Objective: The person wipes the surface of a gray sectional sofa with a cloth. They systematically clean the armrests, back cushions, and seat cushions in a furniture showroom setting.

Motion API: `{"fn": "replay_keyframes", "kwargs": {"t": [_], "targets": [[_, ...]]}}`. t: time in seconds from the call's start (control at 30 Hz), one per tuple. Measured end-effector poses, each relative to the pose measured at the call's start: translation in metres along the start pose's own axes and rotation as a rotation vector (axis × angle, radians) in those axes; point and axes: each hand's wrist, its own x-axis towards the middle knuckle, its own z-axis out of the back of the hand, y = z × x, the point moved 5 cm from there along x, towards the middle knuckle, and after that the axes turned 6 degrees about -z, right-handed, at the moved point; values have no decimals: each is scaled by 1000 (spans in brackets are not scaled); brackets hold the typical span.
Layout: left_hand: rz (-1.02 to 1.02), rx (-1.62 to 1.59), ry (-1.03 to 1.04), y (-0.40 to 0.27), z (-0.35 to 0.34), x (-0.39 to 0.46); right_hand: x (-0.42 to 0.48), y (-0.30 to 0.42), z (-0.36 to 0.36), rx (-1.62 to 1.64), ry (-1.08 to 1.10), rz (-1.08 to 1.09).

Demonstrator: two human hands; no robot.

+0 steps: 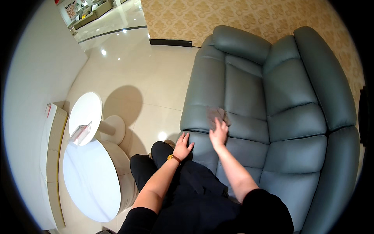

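A brown cloth point(216, 114) lies on the seat of a grey-green leather sofa point(245, 87), close to the seam between two seat cushions. My right hand point(219, 133) is on the cloth, its fingers pressing or gripping the near edge. My left hand point(182, 147) rests flat on the front edge of the nearer seat cushion, fingers spread, with nothing in it. A gold-coloured watch or bracelet point(173, 158) circles the left wrist. My legs in dark trousers point(162, 152) are beside the sofa's front.
To the left stand a large round white table point(92, 181) and a smaller round pedestal table point(86, 114) bearing a sign holder point(80, 132). A low cabinet point(55, 146) runs along the white wall. Patterned wallpaper point(233, 14) backs the sofa's far end. Glossy tiles point(152, 73) cover the floor.
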Motion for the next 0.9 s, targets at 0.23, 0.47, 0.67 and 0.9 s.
{"fn": "replay_keyframes", "kwargs": {"t": [0.23,0.47,0.67,0.9], "targets": [[-22,-7,11,6,2,-3,-21,84,-39,222,495,478],[-34,-27,-45,7,2,-5,-6,-17,37,-88,347,452],[-36,-21,-45,3,3,-4,25,-203,123,-366,-3,-68],[-20,-24,-123,15,4,-4,6,-138,74,-144,-145,-279]]}}
